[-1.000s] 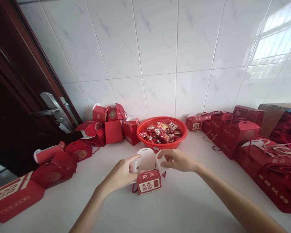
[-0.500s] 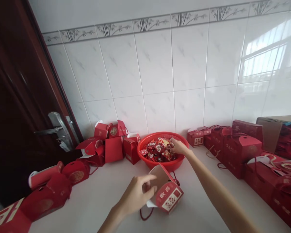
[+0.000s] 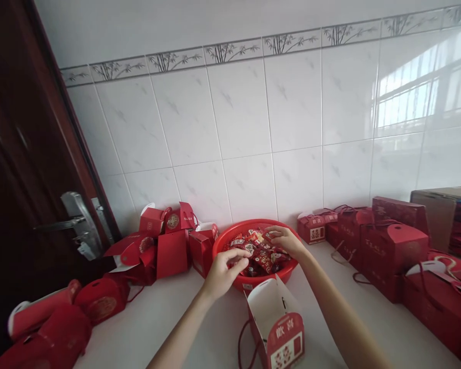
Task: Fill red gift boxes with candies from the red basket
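A red plastic basket (image 3: 249,283) by the wall holds several red-wrapped candies (image 3: 259,256). My left hand (image 3: 223,272) hovers over the basket's near left rim, thumb and forefinger apart, with nothing visible between them. Over the right side of the candies is my right hand (image 3: 286,242), its fingers stretched out and apart; whether the fingertips touch a wrapper I cannot tell. In front of the basket stands a red gift box (image 3: 288,338) with its top flaps up, white inside, printed with gold-white characters. A dark red cord handle hangs on its left.
Several red boxes (image 3: 172,252) are piled along the left, beside a dark door (image 3: 19,154) with a metal handle. More closed red boxes (image 3: 392,256) line the right side. A cardboard carton (image 3: 432,210) stands at the far right against the tiled wall.
My left hand has moved from the gift box up to the basket rim. My right hand's fingers have lifted and spread over the candies. The box now sits lower in view, turned more upright.
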The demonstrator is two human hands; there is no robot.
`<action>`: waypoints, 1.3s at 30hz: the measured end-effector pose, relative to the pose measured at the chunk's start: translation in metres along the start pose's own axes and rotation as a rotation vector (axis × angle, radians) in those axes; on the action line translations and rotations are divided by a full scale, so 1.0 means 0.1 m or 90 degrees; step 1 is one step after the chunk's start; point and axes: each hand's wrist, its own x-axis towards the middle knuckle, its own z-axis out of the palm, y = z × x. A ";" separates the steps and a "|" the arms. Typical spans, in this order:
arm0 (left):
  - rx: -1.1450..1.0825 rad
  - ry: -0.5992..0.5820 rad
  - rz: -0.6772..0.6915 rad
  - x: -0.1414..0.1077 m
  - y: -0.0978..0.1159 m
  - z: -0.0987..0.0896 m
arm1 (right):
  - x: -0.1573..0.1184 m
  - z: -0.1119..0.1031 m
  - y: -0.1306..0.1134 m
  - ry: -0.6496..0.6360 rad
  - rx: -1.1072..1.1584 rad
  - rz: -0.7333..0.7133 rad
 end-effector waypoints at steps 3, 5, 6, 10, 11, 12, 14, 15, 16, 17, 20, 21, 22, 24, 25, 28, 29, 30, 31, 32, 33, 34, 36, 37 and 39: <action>0.031 -0.012 -0.015 0.32 -0.22 0.14 | 0.00 -0.01 -0.01 -0.009 0.104 0.017; 0.066 -0.050 -0.035 0.44 -0.34 0.22 | -0.01 -0.01 -0.02 -0.003 0.124 0.026; 0.078 -0.085 -0.048 0.47 -0.37 0.25 | -0.01 -0.01 -0.02 0.000 0.129 0.031; 0.168 -0.206 -0.027 0.49 -0.39 0.29 | 0.00 -0.01 -0.03 0.017 0.131 0.029; 0.203 -0.224 -0.011 0.50 -0.38 0.29 | 0.00 -0.01 -0.03 0.028 0.129 0.029; 0.235 -0.245 0.001 0.51 -0.36 0.29 | 0.00 -0.01 -0.04 0.043 0.128 0.030; 0.278 -0.293 0.010 0.56 -0.36 0.31 | 0.00 -0.02 -0.04 0.071 0.125 0.033; 0.294 -0.309 0.012 0.59 -0.36 0.33 | -0.01 -0.02 -0.04 0.081 0.124 0.033; 0.309 -0.315 0.013 0.62 -0.37 0.35 | -0.01 -0.02 -0.05 0.092 0.123 0.032; 0.322 -0.313 0.013 0.65 -0.39 0.38 | -0.01 -0.03 -0.06 0.101 0.121 0.031; 0.337 -0.289 0.017 0.70 -0.43 0.46 | -0.01 -0.04 -0.08 0.128 0.115 0.012; 0.331 -0.286 0.023 0.70 -0.44 0.47 | -0.01 -0.04 -0.08 0.139 0.112 0.002; 0.322 -0.284 0.028 0.70 -0.45 0.48 | -0.01 -0.05 -0.09 0.150 0.107 -0.009; 0.296 -0.274 0.026 0.70 -0.45 0.48 | -0.01 -0.06 -0.10 0.172 0.086 -0.022; 0.285 -0.268 0.018 0.70 -0.45 0.48 | -0.01 -0.06 -0.10 0.181 0.068 -0.023; 0.255 -0.257 -0.008 0.70 -0.43 0.48 | -0.01 -0.06 -0.09 0.203 -0.017 -0.009; 0.246 -0.254 -0.012 0.71 -0.42 0.49 | -0.01 -0.06 -0.08 0.211 -0.054 -0.003; 0.240 -0.250 -0.015 0.71 -0.42 0.49 | -0.01 -0.05 -0.07 0.219 -0.096 0.001; 0.235 -0.244 -0.018 0.71 -0.41 0.49 | -0.01 -0.05 -0.06 0.229 -0.142 0.005; 0.232 -0.235 -0.022 0.71 -0.41 0.49 | -0.01 -0.05 -0.05 0.239 -0.188 0.008; 0.232 -0.225 -0.026 0.70 -0.42 0.49 | -0.01 -0.05 -0.04 0.248 -0.233 0.010; 0.233 -0.217 -0.029 0.70 -0.42 0.49 | -0.01 -0.04 -0.02 0.255 -0.275 0.012; 0.236 -0.203 -0.029 0.69 -0.43 0.49 | -0.02 -0.04 0.01 0.256 -0.338 0.019; 0.236 -0.200 -0.027 0.68 -0.44 0.49 | -0.02 -0.03 0.02 0.251 -0.356 0.024; 0.234 -0.197 -0.023 0.68 -0.44 0.49 | -0.03 -0.02 0.03 0.233 -0.370 0.032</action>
